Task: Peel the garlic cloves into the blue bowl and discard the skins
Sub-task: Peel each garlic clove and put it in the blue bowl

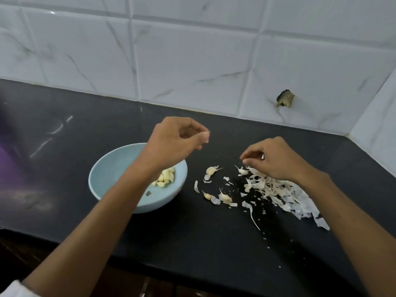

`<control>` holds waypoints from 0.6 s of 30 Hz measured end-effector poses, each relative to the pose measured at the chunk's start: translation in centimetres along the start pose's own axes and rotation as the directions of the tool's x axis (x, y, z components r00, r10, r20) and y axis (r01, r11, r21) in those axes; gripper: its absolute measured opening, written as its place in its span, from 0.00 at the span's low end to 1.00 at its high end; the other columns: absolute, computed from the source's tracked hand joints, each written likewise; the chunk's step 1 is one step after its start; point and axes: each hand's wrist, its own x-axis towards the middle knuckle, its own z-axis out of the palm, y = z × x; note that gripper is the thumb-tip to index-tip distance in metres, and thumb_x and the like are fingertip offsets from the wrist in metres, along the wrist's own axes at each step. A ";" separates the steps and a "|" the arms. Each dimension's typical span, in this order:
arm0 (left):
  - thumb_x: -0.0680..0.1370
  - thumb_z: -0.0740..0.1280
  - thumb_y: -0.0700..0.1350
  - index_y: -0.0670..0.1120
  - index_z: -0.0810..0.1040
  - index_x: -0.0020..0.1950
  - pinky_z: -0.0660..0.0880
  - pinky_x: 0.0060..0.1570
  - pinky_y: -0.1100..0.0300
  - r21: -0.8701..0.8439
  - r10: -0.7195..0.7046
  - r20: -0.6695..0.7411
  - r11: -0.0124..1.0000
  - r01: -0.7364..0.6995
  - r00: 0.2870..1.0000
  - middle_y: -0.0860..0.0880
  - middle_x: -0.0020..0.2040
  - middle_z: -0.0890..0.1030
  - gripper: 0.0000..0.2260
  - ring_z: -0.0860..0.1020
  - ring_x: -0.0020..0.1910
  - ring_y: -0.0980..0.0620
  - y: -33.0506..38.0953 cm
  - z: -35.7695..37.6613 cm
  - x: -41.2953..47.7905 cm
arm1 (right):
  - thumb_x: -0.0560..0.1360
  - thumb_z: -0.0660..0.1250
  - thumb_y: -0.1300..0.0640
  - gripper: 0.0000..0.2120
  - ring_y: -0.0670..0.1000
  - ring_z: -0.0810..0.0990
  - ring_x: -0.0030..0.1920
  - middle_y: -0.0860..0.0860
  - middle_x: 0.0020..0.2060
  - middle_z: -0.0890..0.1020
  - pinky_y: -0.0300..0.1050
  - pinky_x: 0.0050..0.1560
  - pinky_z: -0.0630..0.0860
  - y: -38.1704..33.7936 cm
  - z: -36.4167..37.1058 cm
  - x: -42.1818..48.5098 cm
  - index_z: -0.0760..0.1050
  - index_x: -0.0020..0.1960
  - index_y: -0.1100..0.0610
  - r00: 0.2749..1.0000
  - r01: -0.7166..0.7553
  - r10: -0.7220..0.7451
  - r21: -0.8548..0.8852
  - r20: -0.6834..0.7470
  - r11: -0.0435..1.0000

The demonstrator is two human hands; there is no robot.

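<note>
Head view, nearest first: a white sleeve [10,289] is cut off at the bottom-left corner of the frame, and both bare forearms extend over the front edge of the black countertop [203,243]. Left of the counter's middle sits the blue bowl [147,203]. The left forearm crosses over it and hides part of the peeled cloves [166,177] heaped against its right wall. To the right lies the pile of skins [276,190], its right side partly covered by the right forearm. Between bowl and pile, four unpeeled cloves [211,170] lie apart on the counter among loose flakes. The right hand [278,159] hovers just above the far end of the pile, thumb and forefinger pinching a scrap of skin [262,157]. The left hand [175,136] is raised beyond the bowl, fingers curled, fingertips meeting the thumb — whether anything is held there I cannot tell. A purple blur [8,166] at the counter's left edge is unreadable. Behind, the tiled wall [192,61] has a broken hole [285,98] near the back right corner.
</note>
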 end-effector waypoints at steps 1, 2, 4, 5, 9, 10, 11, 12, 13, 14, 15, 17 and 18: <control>0.79 0.72 0.47 0.51 0.85 0.51 0.77 0.44 0.63 -0.001 0.005 0.009 1.000 -0.005 1.000 0.54 0.44 0.87 0.03 0.85 0.44 0.57 0.3 0.9 0.4 | 0.76 0.73 0.49 0.06 0.38 0.80 0.43 0.41 0.43 0.85 0.35 0.48 0.76 0.1 0.3 -0.1 0.86 0.52 0.47 1.000 -0.004 0.004 -0.016 0.020 1.000; 0.79 0.72 0.47 0.51 0.85 0.50 0.77 0.44 0.62 -0.001 0.010 0.017 1.000 -0.010 1.000 0.54 0.44 0.87 0.02 0.85 0.44 0.56 0.5 1.9 0.8 | 0.76 0.74 0.48 0.07 0.39 0.80 0.43 0.40 0.42 0.84 0.39 0.48 0.78 0.1 0.7 -0.2 0.86 0.52 0.47 0.999 -0.011 0.012 -0.032 0.033 0.999; 0.79 0.72 0.48 0.52 0.85 0.48 0.76 0.44 0.61 -0.008 0.024 0.030 1.000 -0.024 0.999 0.53 0.43 0.87 0.02 0.85 0.44 0.56 0.9 3.7 1.6 | 0.74 0.75 0.46 0.07 0.39 0.80 0.41 0.39 0.39 0.82 0.42 0.47 0.80 0.2 1.2 -0.3 0.85 0.51 0.46 0.999 -0.019 0.021 -0.057 0.045 0.998; 0.79 0.72 0.48 0.53 0.85 0.48 0.76 0.44 0.61 -0.015 0.029 0.035 0.999 -0.028 0.999 0.53 0.43 0.87 0.02 0.85 0.43 0.56 1.0 4.6 1.8 | 0.74 0.75 0.46 0.08 0.39 0.80 0.40 0.38 0.37 0.81 0.43 0.47 0.80 0.2 1.4 -0.3 0.85 0.51 0.46 0.999 -0.013 0.016 -0.062 0.047 0.998; 0.79 0.73 0.48 0.52 0.85 0.49 0.79 0.47 0.63 0.003 0.030 0.003 1.000 -0.030 1.000 0.55 0.43 0.87 0.02 0.84 0.42 0.60 1.1 7.8 2.6 | 0.75 0.74 0.49 0.08 0.38 0.80 0.41 0.40 0.40 0.84 0.42 0.49 0.80 0.5 2.3 -0.3 0.84 0.54 0.50 0.999 0.038 -0.037 -0.057 0.010 0.998; 0.78 0.73 0.48 0.52 0.85 0.49 0.80 0.49 0.62 0.004 0.036 -0.033 0.999 -0.035 0.999 0.56 0.42 0.86 0.02 0.84 0.43 0.60 1.0 8.7 2.7 | 0.76 0.73 0.51 0.08 0.38 0.79 0.39 0.40 0.40 0.83 0.38 0.47 0.78 0.6 2.5 -0.3 0.84 0.53 0.51 0.999 0.050 -0.051 -0.025 -0.019 0.998; 0.78 0.73 0.47 0.52 0.85 0.49 0.81 0.51 0.61 0.000 0.043 -0.078 0.999 -0.044 0.996 0.56 0.42 0.86 0.02 0.83 0.43 0.61 1.0 9.5 2.9 | 0.76 0.73 0.53 0.07 0.37 0.78 0.38 0.40 0.39 0.82 0.34 0.44 0.75 0.6 2.5 -0.3 0.83 0.53 0.51 0.996 0.060 -0.057 0.037 -0.073 0.998; 0.78 0.73 0.47 0.52 0.85 0.50 0.81 0.52 0.60 -0.005 0.052 -0.129 0.999 -0.053 0.990 0.56 0.42 0.85 0.02 0.83 0.43 0.61 0.9 10.4 3.1 | 0.76 0.72 0.55 0.07 0.38 0.78 0.36 0.41 0.38 0.82 0.31 0.42 0.72 0.7 2.4 -0.4 0.82 0.54 0.49 0.988 0.067 -0.048 0.129 -0.148 0.989; 0.79 0.72 0.47 0.52 0.84 0.51 0.81 0.52 0.59 -0.009 0.059 -0.178 0.998 -0.061 0.982 0.56 0.43 0.85 0.03 0.82 0.44 0.61 0.9 11.2 3.2 | 0.77 0.71 0.56 0.09 0.40 0.79 0.36 0.43 0.37 0.83 0.31 0.40 0.71 0.8 2.2 -0.4 0.81 0.56 0.47 0.974 0.074 -0.017 0.249 -0.225 0.966; 0.79 0.72 0.47 0.52 0.84 0.52 0.80 0.52 0.58 -0.011 0.066 -0.215 0.998 -0.070 0.974 0.56 0.43 0.84 0.04 0.82 0.44 0.61 0.9 11.9 3.5 | 0.78 0.70 0.58 0.12 0.43 0.81 0.37 0.45 0.38 0.84 0.32 0.39 0.73 1.0 1.8 -0.4 0.80 0.60 0.46 0.961 0.072 0.039 0.386 -0.274 0.920; 0.79 0.72 0.47 0.52 0.83 0.54 0.80 0.52 0.57 -0.017 0.074 -0.238 0.997 -0.080 0.968 0.56 0.44 0.84 0.05 0.81 0.43 0.61 0.8 12.6 3.6 | 0.79 0.68 0.58 0.15 0.44 0.81 0.38 0.48 0.39 0.84 0.33 0.40 0.75 1.1 1.4 -0.5 0.79 0.63 0.44 0.953 0.059 0.104 0.511 -0.285 0.858; 0.79 0.71 0.46 0.51 0.82 0.56 0.80 0.52 0.55 -0.016 0.101 -0.265 0.994 -0.109 0.959 0.55 0.44 0.83 0.06 0.80 0.42 0.60 0.5 13.8 4.0 | 0.81 0.66 0.56 0.14 0.49 0.82 0.42 0.49 0.42 0.85 0.39 0.45 0.78 1.2 1.0 -0.7 0.80 0.63 0.42 0.943 0.015 0.199 0.631 -0.267 0.775; 0.79 0.71 0.46 0.51 0.81 0.56 0.80 0.52 0.54 -0.005 0.115 -0.274 0.993 -0.121 0.955 0.55 0.45 0.83 0.06 0.80 0.42 0.59 0.2 14.3 4.2 | 0.82 0.65 0.55 0.12 0.48 0.83 0.44 0.47 0.43 0.85 0.40 0.47 0.78 1.3 1.0 -0.7 0.82 0.60 0.43 0.938 0.002 0.218 0.636 -0.268 0.771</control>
